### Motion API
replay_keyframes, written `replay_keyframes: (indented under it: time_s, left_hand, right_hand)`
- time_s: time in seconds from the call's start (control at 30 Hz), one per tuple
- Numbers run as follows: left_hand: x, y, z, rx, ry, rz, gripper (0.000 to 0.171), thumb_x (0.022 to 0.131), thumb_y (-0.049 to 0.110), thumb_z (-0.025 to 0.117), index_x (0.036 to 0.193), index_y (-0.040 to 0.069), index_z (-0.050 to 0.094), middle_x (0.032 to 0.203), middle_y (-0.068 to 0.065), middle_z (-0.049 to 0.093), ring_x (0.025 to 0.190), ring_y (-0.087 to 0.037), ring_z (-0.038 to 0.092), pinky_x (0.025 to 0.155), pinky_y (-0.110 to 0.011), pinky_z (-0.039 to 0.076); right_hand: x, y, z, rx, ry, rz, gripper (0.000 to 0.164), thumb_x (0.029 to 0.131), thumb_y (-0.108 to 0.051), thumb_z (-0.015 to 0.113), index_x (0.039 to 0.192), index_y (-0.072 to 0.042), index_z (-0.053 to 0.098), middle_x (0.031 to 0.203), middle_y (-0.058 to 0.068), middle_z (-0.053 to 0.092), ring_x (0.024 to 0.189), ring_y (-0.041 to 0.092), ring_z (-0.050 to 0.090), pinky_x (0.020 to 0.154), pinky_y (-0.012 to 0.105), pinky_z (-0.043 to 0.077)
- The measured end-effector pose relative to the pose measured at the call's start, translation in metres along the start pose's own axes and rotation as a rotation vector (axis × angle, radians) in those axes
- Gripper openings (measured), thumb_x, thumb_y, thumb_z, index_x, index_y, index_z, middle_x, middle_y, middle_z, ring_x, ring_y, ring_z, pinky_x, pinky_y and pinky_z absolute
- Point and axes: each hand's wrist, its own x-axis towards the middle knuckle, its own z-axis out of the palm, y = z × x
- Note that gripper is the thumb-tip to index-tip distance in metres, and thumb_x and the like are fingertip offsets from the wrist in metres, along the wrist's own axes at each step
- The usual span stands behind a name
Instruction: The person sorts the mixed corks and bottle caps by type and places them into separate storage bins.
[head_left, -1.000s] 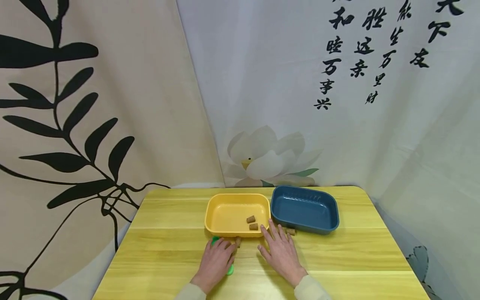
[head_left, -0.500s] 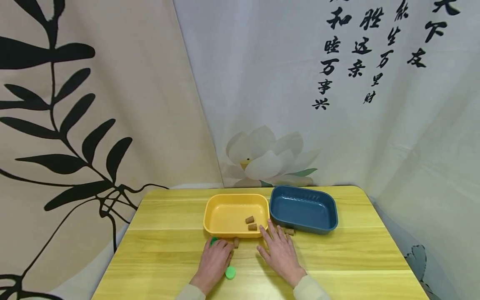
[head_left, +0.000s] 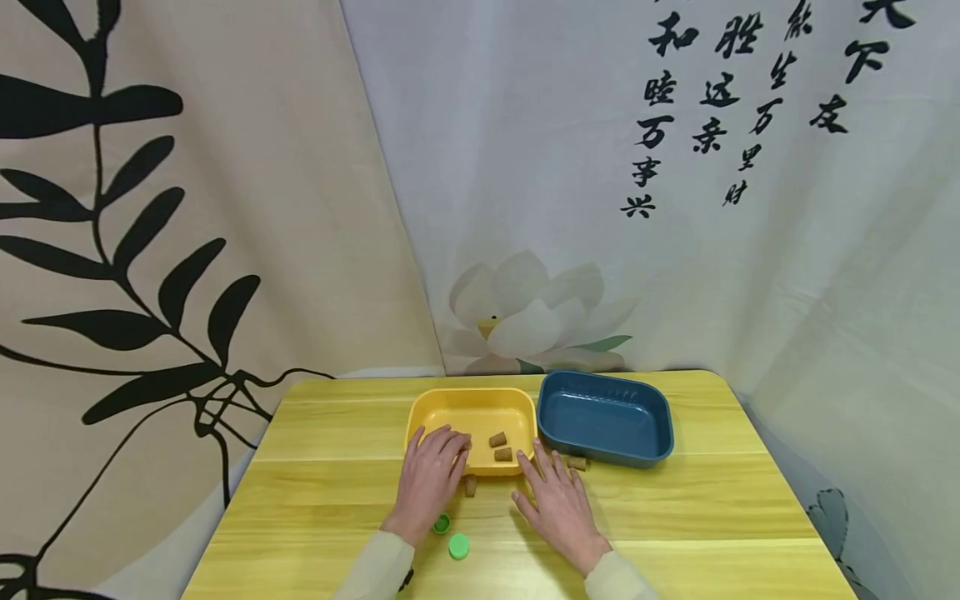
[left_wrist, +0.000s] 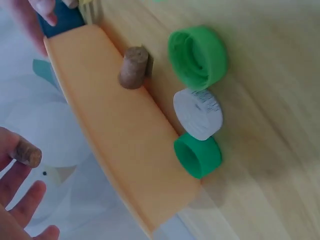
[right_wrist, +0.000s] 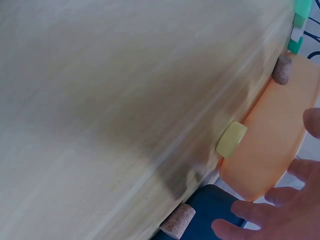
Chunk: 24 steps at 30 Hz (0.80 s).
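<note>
My left hand (head_left: 431, 479) reaches over the front rim of the yellow tray (head_left: 442, 429). In the left wrist view, its thumb and finger pinch a cork (left_wrist: 27, 153). Two more corks (head_left: 502, 455) lie inside the tray. Another cork (left_wrist: 133, 68) stands outside by its front wall. At the tray's right front corner is my right hand (head_left: 561, 508), palm down with fingers spread, holding nothing. Beyond its fingertips, a cork (head_left: 577, 462) lies in front of the blue tray (head_left: 606, 417).
Green bottle caps (head_left: 458, 547) lie on the wooden table (head_left: 720, 517) below the left wrist. The left wrist view shows a white cap (left_wrist: 198, 114) and a darker green cap (left_wrist: 198, 155) near the tray. A yellow cap (right_wrist: 231, 139) sits between the hands.
My left hand has risen from the table in front of the yellow tray to above its rim, with a cork pinched. Green caps under it are uncovered. The right hand has stayed.
</note>
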Motion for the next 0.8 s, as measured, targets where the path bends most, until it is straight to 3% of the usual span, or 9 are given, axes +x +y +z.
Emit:
replay_keyframes:
  time_s: [0.23,0.6,0.7,0.8]
  left_hand:
    - [0.018,-0.009,0.02,-0.002,-0.098,-0.092,0.017,0.089,0.021,0.071,0.106,0.018,0.072,0.106,0.003,0.068,0.109,-0.023,0.06,0.103,-0.057,0.035]
    - [0.024,-0.017,0.049,-0.019,-0.346,-0.259,0.015,0.089,0.018,0.07,0.103,0.018,0.076,0.094,0.003,0.071,0.088,-0.02,0.067,0.097,-0.067,0.035]
    - [0.027,-0.017,0.051,-0.049,-0.39,-0.298,0.019,0.089,0.02,0.07,0.107,0.017,0.075,0.099,0.001,0.072,0.093,-0.021,0.067,0.098,-0.07,0.03]
    - [0.028,-0.017,0.05,-0.055,-0.403,-0.313,0.03,0.088,0.027,0.072,0.116,0.017,0.071,0.115,-0.002,0.069,0.108,-0.024,0.062,0.099,-0.071,0.028]
  right_hand:
    - [0.0,-0.002,0.001,0.003,-0.01,0.003,0.064,0.093,-0.049,0.058,0.149,-0.023,0.04,0.159,0.009,0.022,0.133,0.046,0.035,0.099,0.067,0.032]
    - [0.0,-0.001,-0.001,-0.009,0.004,-0.004,0.064,0.093,-0.049,0.058,0.148,-0.022,0.042,0.158,0.01,0.024,0.132,0.046,0.037,0.097,0.067,0.034]
    - [0.0,0.0,-0.001,-0.01,0.004,-0.004,0.064,0.093,-0.049,0.058,0.149,-0.022,0.041,0.158,0.01,0.024,0.132,0.046,0.037,0.097,0.067,0.034]
    - [-0.001,0.001,-0.002,-0.012,-0.004,-0.001,0.064,0.093,-0.05,0.057,0.149,-0.023,0.041,0.158,0.01,0.023,0.133,0.046,0.036,0.097,0.067,0.034]
